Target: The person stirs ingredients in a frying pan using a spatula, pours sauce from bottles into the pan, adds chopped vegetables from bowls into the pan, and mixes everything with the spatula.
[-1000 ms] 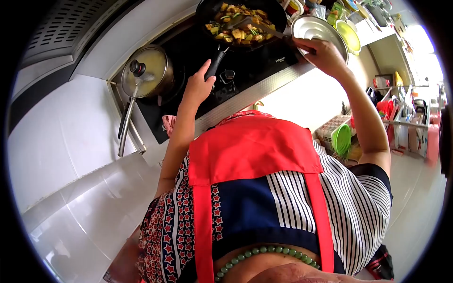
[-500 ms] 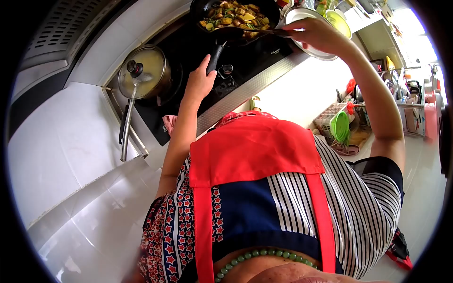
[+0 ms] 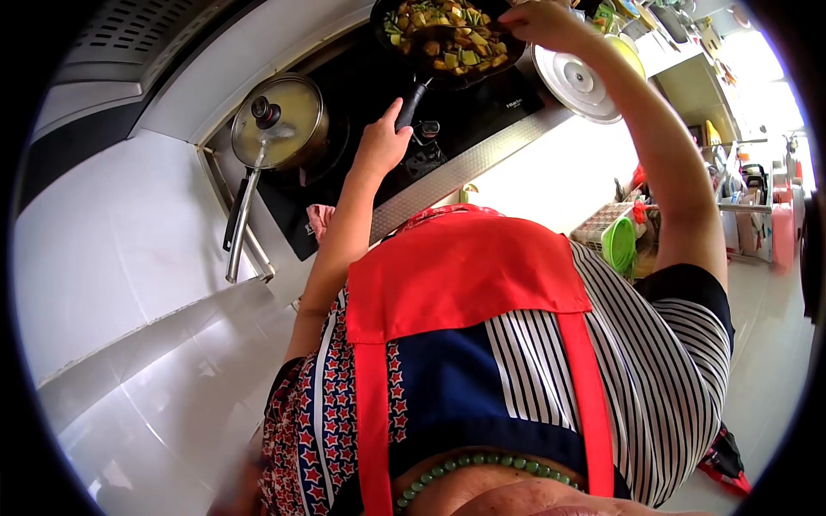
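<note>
At the top of the head view, a black frying pan (image 3: 514, 58) with a long dark handle (image 3: 413, 101) sits on the stove. Diced browned and green food (image 3: 465, 53) fills it. My left hand (image 3: 383, 142) is closed round the pan's handle, with the index finger stretched along it. Over the pan's right rim, my right hand (image 3: 546, 24) grips the end of a dark spatula (image 3: 482, 27). The spatula reaches left into the food, and its head is hard to make out there.
Left on the black cooktop (image 3: 340, 206) stands a lidded pot (image 3: 297, 129), a metal utensil handle (image 3: 245, 211) slanting out toward me. A round pale disc (image 3: 581, 82), lid or plate, lies right of the pan. A pink cloth (image 3: 320, 221) hangs near my left forearm. Lower right is a basket (image 3: 602, 222).
My right hand has moved up and left with the spatula, uncovering more of the pale disc. The food has been shifted toward the pan's near side. My left hand stays on the handle.
</note>
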### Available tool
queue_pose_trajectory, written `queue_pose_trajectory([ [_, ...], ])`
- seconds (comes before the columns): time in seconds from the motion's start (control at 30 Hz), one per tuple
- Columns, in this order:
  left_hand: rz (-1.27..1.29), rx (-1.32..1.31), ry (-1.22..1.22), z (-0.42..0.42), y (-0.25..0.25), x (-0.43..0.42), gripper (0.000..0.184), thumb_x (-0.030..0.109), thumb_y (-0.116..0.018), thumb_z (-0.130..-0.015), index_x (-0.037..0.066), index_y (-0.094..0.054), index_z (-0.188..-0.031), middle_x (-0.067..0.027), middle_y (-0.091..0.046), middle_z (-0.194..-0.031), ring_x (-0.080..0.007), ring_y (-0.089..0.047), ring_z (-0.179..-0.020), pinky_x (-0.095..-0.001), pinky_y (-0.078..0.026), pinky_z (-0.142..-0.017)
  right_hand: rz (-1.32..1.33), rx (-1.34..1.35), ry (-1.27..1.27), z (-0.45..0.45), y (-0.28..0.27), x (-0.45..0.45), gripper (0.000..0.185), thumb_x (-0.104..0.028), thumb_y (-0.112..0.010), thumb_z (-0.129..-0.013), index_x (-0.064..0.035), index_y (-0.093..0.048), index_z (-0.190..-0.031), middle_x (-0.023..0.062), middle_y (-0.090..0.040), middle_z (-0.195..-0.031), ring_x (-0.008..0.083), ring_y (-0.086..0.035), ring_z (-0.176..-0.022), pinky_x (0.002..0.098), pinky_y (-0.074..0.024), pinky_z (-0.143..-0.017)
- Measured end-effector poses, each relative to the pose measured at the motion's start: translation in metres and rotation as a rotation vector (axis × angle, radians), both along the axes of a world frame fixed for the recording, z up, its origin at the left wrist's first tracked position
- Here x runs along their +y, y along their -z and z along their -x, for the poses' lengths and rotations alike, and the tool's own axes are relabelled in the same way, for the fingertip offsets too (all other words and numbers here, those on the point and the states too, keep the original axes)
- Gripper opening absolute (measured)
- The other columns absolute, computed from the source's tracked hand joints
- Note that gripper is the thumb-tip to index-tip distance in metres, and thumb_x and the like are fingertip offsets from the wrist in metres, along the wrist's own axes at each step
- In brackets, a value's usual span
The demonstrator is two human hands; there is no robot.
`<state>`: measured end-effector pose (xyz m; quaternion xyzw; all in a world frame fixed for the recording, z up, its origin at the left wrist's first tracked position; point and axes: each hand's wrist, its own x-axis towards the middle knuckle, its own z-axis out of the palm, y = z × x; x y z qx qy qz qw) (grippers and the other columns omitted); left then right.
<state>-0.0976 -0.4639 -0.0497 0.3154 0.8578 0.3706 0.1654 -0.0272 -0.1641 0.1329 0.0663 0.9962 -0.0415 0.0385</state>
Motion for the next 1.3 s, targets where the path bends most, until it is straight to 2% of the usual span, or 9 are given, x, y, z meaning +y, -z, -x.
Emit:
queue_pose_trajectory([
  [0.13, -0.015, -0.005, 0.002, 0.002, 0.004, 0.001, 0.057, 0.017, -0.058, -0.083, 0.015, -0.041, -0.138, -0.0175, -0.064, -0.075, -0.0206, -0.059, -0.049, -0.0339, -0.050, -0.054, 0.202, -0.177, 0.075, -0.029, -0.080, 0.006, 0.029, -0.018, -0.062, -0.083, -0.0069, -0.066, -0.109, 0.0075, -0.069, -0.092, 0.0161, -0.065, -0.079, 0.0297, -0.0516, -0.071],
  [0.23, 0.020, -0.140, -0.007, -0.002, -0.015, 0.001, 0.058, 0.020, -0.058, -0.081, 0.009, -0.042, -0.135, -0.0280, -0.061, -0.102, -0.0420, -0.058, -0.098, -0.0449, -0.047, -0.084, 0.125, -0.219, 0.003, -0.044, -0.100, 0.011, 0.022, -0.017, -0.063, -0.083, -0.0128, -0.070, -0.103, 0.0063, -0.069, -0.085, 0.0131, -0.062, -0.070, 0.0289, -0.0490, -0.064],
  [0.33, 0.042, -0.151, -0.007, -0.002, -0.017, 0.001, 0.057, 0.020, -0.058, -0.081, 0.009, -0.042, -0.135, -0.0280, -0.060, -0.103, -0.0417, -0.058, -0.099, -0.0448, -0.047, -0.084, 0.077, -0.317, 0.088, -0.044, -0.075, 0.018, 0.020, -0.020, -0.067, -0.079, -0.0149, -0.072, -0.097, 0.0070, -0.069, -0.082, 0.0175, -0.063, -0.070, 0.0318, -0.0485, -0.064],
  [0.43, -0.011, -0.030, 0.004, 0.002, 0.000, 0.000, 0.057, 0.016, -0.058, -0.083, 0.015, -0.041, -0.138, -0.0135, -0.061, -0.070, -0.0179, -0.055, -0.047, -0.0324, -0.048, -0.053, -0.079, -0.077, 0.064, -0.040, -0.005, 0.009, 0.027, -0.012, -0.061, -0.078, -0.0132, -0.068, -0.104, 0.0086, -0.066, -0.103, 0.0257, -0.063, -0.094, 0.0340, -0.0488, -0.086],
  [0.7, -0.010, -0.037, 0.003, 0.001, -0.002, -0.001, 0.057, 0.016, -0.058, -0.083, 0.015, -0.042, -0.138, -0.0131, -0.061, -0.071, -0.0174, -0.055, -0.047, -0.0325, -0.048, -0.052, -0.102, 0.104, 0.136, -0.007, 0.067, 0.015, 0.038, -0.020, -0.051, -0.079, -0.0218, -0.062, -0.115, 0.0073, -0.067, -0.102, 0.0281, -0.065, -0.091, 0.0393, -0.0514, -0.081],
  [0.8, -0.009, -0.035, 0.009, 0.002, -0.004, -0.001, 0.057, 0.016, -0.058, -0.083, 0.015, -0.042, -0.138, -0.0122, -0.060, -0.067, -0.0177, -0.055, -0.047, -0.0329, -0.047, -0.052, 0.169, 0.154, 0.058, -0.012, 0.041, 0.066, 0.030, -0.011, -0.066, -0.075, -0.0119, -0.067, -0.106, 0.0107, -0.068, -0.097, 0.0254, -0.065, -0.087, 0.0325, -0.0505, -0.079],
  [1.03, -0.032, -0.139, -0.032, -0.004, -0.015, 0.001, 0.057, 0.016, -0.059, -0.083, 0.015, -0.042, -0.138, -0.0107, -0.058, -0.063, -0.0167, -0.054, -0.045, -0.0320, -0.046, -0.048, -0.253, -0.270, -0.065, -0.040, -0.097, 0.067, 0.023, -0.010, -0.062, -0.070, -0.0154, -0.072, -0.090, 0.0086, -0.067, -0.079, 0.0246, -0.063, -0.073, 0.0366, -0.0488, -0.066],
  [1.13, 0.065, -0.264, -0.063, -0.010, -0.040, 0.003, 0.057, 0.018, -0.058, -0.081, 0.011, -0.043, -0.135, -0.0216, -0.065, -0.079, -0.0305, -0.065, -0.068, -0.0383, -0.050, -0.065, -0.090, -0.035, -0.268, -0.042, -0.059, 0.104, 0.024, -0.009, -0.062, -0.069, -0.0136, -0.071, -0.091, 0.0094, -0.068, -0.081, 0.0248, -0.063, -0.073, 0.0358, -0.0498, -0.068],
  [1.3, 0.059, -0.220, -0.064, -0.007, -0.034, 0.003, 0.057, 0.018, -0.058, -0.082, 0.013, -0.043, -0.136, -0.0184, -0.064, -0.075, -0.0256, -0.064, -0.063, -0.0361, -0.050, -0.061, -0.256, 0.017, 0.054, -0.030, 0.010, 0.061, 0.036, -0.011, -0.060, -0.077, -0.0265, -0.065, -0.109, 0.0033, -0.068, -0.093, 0.0253, -0.065, -0.085, 0.0378, -0.0496, -0.073],
])
